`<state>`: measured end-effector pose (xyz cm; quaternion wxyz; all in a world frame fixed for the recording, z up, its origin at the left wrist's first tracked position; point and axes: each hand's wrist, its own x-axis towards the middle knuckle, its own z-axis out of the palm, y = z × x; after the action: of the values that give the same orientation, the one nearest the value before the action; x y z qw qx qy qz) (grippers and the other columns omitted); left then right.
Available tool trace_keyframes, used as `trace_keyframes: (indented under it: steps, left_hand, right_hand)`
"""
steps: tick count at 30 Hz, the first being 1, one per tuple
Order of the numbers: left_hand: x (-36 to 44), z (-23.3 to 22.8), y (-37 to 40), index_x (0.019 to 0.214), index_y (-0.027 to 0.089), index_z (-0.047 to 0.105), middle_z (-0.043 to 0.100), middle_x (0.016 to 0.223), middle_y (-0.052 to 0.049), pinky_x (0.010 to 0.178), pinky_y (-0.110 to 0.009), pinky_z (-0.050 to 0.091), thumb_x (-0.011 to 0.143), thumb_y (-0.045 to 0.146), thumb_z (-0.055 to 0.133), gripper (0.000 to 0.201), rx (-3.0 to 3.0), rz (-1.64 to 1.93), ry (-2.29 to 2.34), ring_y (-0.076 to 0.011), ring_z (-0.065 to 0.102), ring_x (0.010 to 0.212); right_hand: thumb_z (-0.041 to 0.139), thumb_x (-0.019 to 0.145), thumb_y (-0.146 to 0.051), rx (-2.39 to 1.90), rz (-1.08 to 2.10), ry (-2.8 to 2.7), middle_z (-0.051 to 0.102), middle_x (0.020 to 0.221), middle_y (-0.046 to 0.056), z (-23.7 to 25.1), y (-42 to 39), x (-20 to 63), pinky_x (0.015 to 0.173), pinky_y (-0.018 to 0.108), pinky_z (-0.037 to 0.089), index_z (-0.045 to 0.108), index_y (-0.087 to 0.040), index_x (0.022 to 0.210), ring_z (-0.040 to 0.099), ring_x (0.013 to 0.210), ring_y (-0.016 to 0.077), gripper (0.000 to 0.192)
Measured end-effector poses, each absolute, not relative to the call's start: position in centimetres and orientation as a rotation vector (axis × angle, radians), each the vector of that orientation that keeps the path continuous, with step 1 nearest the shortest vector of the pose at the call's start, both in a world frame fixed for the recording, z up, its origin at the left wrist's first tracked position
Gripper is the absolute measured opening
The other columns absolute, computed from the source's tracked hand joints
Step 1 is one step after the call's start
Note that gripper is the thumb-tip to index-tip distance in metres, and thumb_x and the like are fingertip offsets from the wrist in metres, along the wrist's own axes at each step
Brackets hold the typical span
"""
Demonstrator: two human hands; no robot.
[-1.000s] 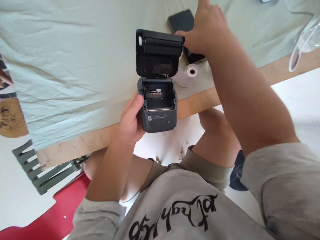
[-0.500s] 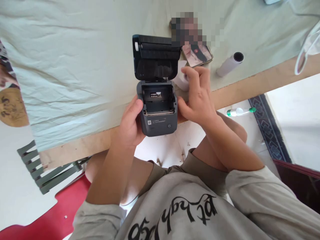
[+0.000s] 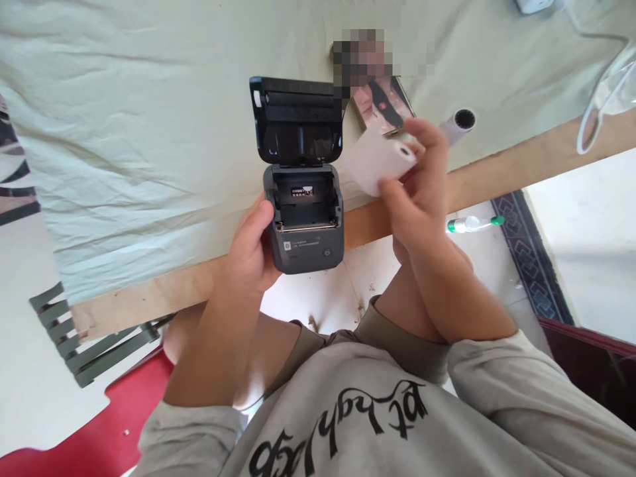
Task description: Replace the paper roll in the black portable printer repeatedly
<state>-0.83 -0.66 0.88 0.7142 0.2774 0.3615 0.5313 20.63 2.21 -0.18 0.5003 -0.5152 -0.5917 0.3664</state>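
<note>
My left hand [image 3: 251, 248] grips the left side of a small dark grey printer [image 3: 304, 228], held over the table's front edge. Its lid [image 3: 297, 120] stands open and the paper bay inside holds no roll. My right hand [image 3: 422, 189] holds a white paper roll [image 3: 380, 161] lifted just right of the printer, its hollow core end facing right. The roll is clear of the printer.
A phone [image 3: 385, 103] lies on the pale green cloth [image 3: 124, 132] behind the roll. A second paper tube [image 3: 457, 124] lies to its right. A green-tipped pen [image 3: 474, 222] is on the floor, and clear plastic [image 3: 603, 99] hangs at the far right.
My right hand came back from the phone, took the white roll off the table and raised it beside the open printer. The left hand kept hold of the printer.
</note>
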Motion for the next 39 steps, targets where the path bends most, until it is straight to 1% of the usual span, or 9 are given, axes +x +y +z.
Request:
trace_keyframes:
  steps: [5, 9, 12, 15, 18, 23, 28, 33, 39]
  left_hand:
    - [-0.7, 1.0, -0.6, 0.104, 0.022, 0.074, 0.078, 0.103, -0.005, 0.087, -0.039, 0.061, 0.092, 0.053, 0.056, 0.038, 0.624, 1.168, 0.825, -0.0289, 0.071, 0.110]
    - [-0.7, 1.2, -0.6, 0.099, 0.023, 0.075, 0.078, 0.097, -0.005, 0.087, -0.042, 0.061, 0.092, 0.057, 0.055, 0.040, 0.628, 1.165, 0.874, -0.0289, 0.072, 0.108]
    - [-0.5, 1.5, -0.6, 0.092, 0.023, 0.074, 0.078, 0.091, -0.004, 0.087, -0.041, 0.059, 0.091, 0.055, 0.056, 0.037, 0.615, 1.164, 0.904, -0.0292, 0.070, 0.111]
    - [-0.3, 1.9, -0.6, 0.093, 0.023, 0.074, 0.078, 0.089, -0.002, 0.076, -0.038, 0.059, 0.092, 0.054, 0.054, 0.036, 0.624, 1.150, 0.887, -0.0291, 0.070, 0.106]
    - [-0.2, 2.0, -0.7, 0.102, 0.020, 0.074, 0.076, 0.085, -0.005, 0.067, -0.036, 0.058, 0.096, 0.056, 0.044, 0.047, 0.626, 1.071, 0.875, -0.0282, 0.071, 0.098]
    - [-0.1, 1.1, -0.5, 0.101, 0.017, 0.074, 0.078, 0.095, -0.005, 0.082, -0.039, 0.060, 0.098, 0.051, 0.043, 0.045, 0.547, 1.161, 0.810, -0.0255, 0.073, 0.101]
    - [0.2, 0.8, -0.6, 0.102, 0.018, 0.071, 0.077, 0.101, -0.002, 0.099, -0.039, 0.055, 0.099, 0.044, 0.047, 0.036, 0.593, 1.159, 0.670, -0.0253, 0.067, 0.114]
    - [0.6, 0.7, -0.7, 0.089, 0.025, 0.068, 0.074, 0.100, -0.001, 0.088, -0.040, 0.059, 0.092, 0.051, 0.056, 0.028, 0.619, 1.236, 0.723, -0.0255, 0.069, 0.102]
    - [0.4, 0.4, -0.3, 0.097, 0.017, 0.067, 0.073, 0.095, -0.007, 0.086, -0.041, 0.057, 0.096, 0.043, 0.051, 0.030, 0.496, 1.194, 0.704, -0.0246, 0.070, 0.094]
  right_hand:
    - [0.060, 0.079, -0.046, -1.105, 1.369, -0.947, 0.060, 0.106, 0.002, 0.4, 2.1, 21.8, 0.049, 0.030, 0.053, 0.055, -0.035, 0.114, 0.061, 0.078, 0.0179, 0.037]
    - [0.070, 0.076, -0.050, -1.078, 1.373, -0.977, 0.060, 0.098, -0.001, 0.6, 1.9, 21.7, 0.054, 0.030, 0.058, 0.053, -0.038, 0.112, 0.060, 0.073, 0.0155, 0.041]
    - [0.071, 0.076, -0.053, -1.058, 1.397, -1.032, 0.060, 0.104, -0.002, 0.6, 1.8, 21.4, 0.066, 0.035, 0.062, 0.047, -0.040, 0.119, 0.065, 0.085, 0.0175, 0.052]
    - [0.071, 0.078, -0.048, -1.003, 1.399, -0.993, 0.059, 0.113, -0.002, 0.6, 2.2, 21.2, 0.074, 0.035, 0.061, 0.041, -0.043, 0.124, 0.064, 0.094, 0.0172, 0.055]
    - [0.069, 0.080, -0.040, -0.957, 1.465, -0.899, 0.057, 0.120, -0.004, 0.6, 3.0, 21.3, 0.069, 0.030, 0.059, 0.045, -0.041, 0.120, 0.061, 0.092, 0.0157, 0.047]
    - [0.066, 0.079, -0.039, -0.931, 1.532, -0.856, 0.054, 0.088, -0.003, 0.6, 3.9, 21.2, 0.050, 0.024, 0.048, 0.053, -0.032, 0.106, 0.054, 0.071, 0.0121, 0.031]
    - [0.075, 0.067, -0.038, -0.965, 1.419, -0.935, 0.050, 0.079, -0.005, 0.6, 3.9, 20.8, 0.050, 0.026, 0.044, 0.051, -0.036, 0.100, 0.048, 0.064, 0.0124, 0.042]
    - [0.078, 0.055, -0.040, -1.039, 1.396, -0.960, 0.048, 0.075, -0.007, 0.6, 4.4, 20.8, 0.051, 0.028, 0.041, 0.047, -0.035, 0.097, 0.046, 0.062, 0.0124, 0.053]
    - [0.081, 0.056, -0.045, -1.102, 1.514, -1.070, 0.046, 0.069, -0.008, 0.5, 5.3, 21.7, 0.052, 0.028, 0.044, 0.045, -0.033, 0.101, 0.045, 0.059, 0.0102, 0.059]
